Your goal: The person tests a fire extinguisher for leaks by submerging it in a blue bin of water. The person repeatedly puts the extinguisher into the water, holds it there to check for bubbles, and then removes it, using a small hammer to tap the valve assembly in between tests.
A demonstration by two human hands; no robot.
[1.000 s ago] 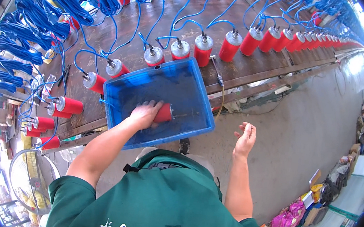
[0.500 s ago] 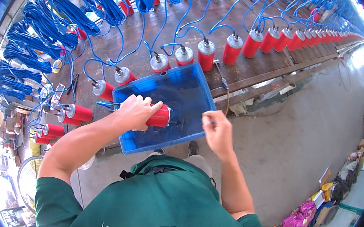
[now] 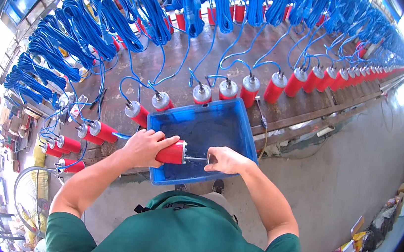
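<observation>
My left hand (image 3: 143, 148) is wrapped round a red cylinder (image 3: 173, 152) with a silver end, like a small motor or pump, held sideways over a blue plastic tray (image 3: 251, 136). A blue cable (image 3: 121, 135) runs from its left end, behind my hand. From the right end a thin metal rod (image 3: 195, 159) sticks out. My right hand (image 3: 227, 160) is closed at the rod's outer tip, with thumb and fingers bent round it. The fingers partly hide that tip.
Red cylinders with silver tops (image 3: 250, 89) line the brown workbench (image 3: 169, 67) edge on both sides of the tray. Coiled blue cables (image 3: 141, 4) lie behind them. A thin hose or tool (image 3: 264, 120) hangs off the edge. A fan (image 3: 29, 196) stands at left.
My right hand has moved left from the tray's right rim to the rod tip. My left hand still holds the red cylinder. The whole view has shifted, with the bench lower in it.
</observation>
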